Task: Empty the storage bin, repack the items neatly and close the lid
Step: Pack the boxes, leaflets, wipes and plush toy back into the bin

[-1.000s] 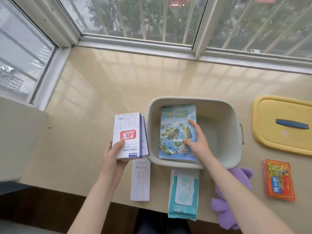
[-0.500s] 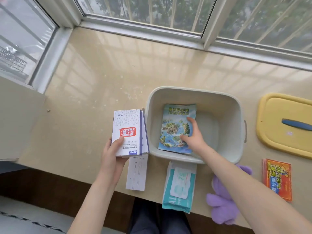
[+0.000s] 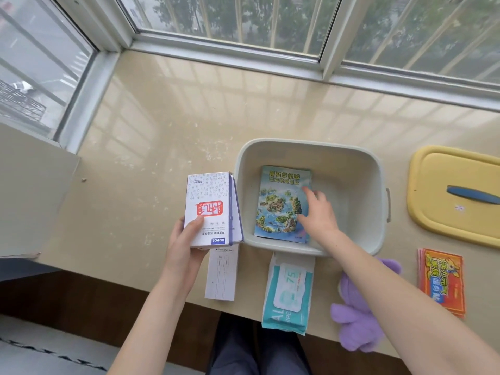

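Bin (image 3: 377,169) stands near the desk's (image 3: 167,136) front edge; booklet (image 3: 281,204) lies flat on its floor against the left wall. Right hand (image 3: 319,215) rests on the booklet, fingers (image 3: 308,192) spread, gripping nothing. Left hand (image 3: 184,239) holds a white box (image 3: 209,207) just left of the bin, fingers closed around its lower end.

Judged handling: booklet thin, limp, glossy, best slid or lifted by an edge; box rigid and light, taken by its long sides.

Lid (image 3: 443,196) is cut off at right. Right forearm covers part of the plush (image 3: 354,320). Wipes pack (image 3: 289,290) overhangs the front edge. Box print too small to read.
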Tool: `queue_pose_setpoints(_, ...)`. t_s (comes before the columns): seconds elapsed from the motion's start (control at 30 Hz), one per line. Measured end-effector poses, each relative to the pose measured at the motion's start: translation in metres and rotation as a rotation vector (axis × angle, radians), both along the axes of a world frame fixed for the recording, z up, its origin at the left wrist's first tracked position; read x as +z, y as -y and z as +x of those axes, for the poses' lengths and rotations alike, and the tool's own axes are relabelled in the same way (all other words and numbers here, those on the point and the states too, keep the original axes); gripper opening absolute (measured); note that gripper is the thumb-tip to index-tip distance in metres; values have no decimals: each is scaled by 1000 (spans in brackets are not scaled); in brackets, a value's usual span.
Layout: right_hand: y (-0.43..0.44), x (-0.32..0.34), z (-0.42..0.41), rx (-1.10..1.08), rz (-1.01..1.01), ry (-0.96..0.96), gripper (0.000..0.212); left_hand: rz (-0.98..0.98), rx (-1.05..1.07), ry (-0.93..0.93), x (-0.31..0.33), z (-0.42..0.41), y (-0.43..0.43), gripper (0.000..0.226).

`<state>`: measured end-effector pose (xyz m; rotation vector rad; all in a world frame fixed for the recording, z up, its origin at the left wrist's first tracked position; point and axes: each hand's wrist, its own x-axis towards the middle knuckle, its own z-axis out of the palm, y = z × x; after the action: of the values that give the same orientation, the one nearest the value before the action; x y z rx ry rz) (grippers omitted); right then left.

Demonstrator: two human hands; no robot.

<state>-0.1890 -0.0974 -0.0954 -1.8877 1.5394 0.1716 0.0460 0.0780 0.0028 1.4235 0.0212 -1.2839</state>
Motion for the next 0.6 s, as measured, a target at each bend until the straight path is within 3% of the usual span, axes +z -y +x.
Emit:
queue_pose_setpoints(0.17,-8,54,-29,26,-337,251,55,-7,-90,33,27,-8,10,68)
queue_pose_setpoints(0.33,-8,73,-74,16,-633,164,49,-2,-196,54,32,-29,40,70)
queue_pose_setpoints(0.47,2,61,-97,15,-654,21,53,22,-269,28,6,-53,75,74)
queue_pose_setpoints(0.6,13,41,-104,-17,-570,14,65,71,-369,-15,-37,-72,107,70)
